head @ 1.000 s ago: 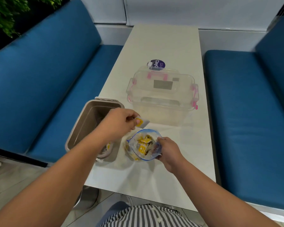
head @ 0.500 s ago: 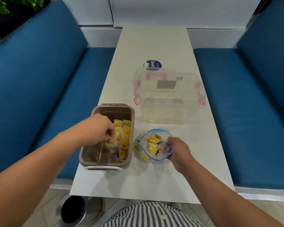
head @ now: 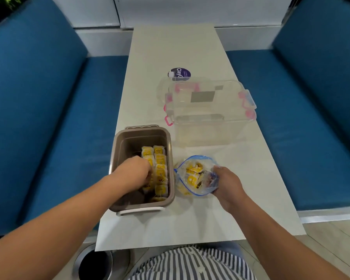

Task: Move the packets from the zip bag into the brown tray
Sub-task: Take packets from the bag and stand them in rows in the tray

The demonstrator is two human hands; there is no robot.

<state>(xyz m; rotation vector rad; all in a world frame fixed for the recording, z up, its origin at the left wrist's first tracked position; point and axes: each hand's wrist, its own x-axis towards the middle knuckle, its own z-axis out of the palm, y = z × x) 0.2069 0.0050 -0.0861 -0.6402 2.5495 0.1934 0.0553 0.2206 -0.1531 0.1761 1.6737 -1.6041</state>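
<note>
Brown tray (head: 143,138): matt, smooth plastic.
Zip bag (head: 194,176): thin clear plastic film, crinkled in my grip.
Storage box (head: 210,110): glossy see-through plastic.
Table (head: 176,47): smooth, faintly shiny.
My shirt (head: 190,263): striped cloth.

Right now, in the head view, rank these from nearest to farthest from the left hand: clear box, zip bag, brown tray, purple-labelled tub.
1. Brown tray: the left hand reaches inside it.
2. Zip bag: just right of the tray, held by the right hand.
3. Clear box: beyond the bag.
4. Purple-labelled tub: behind the box, farthest.
</note>
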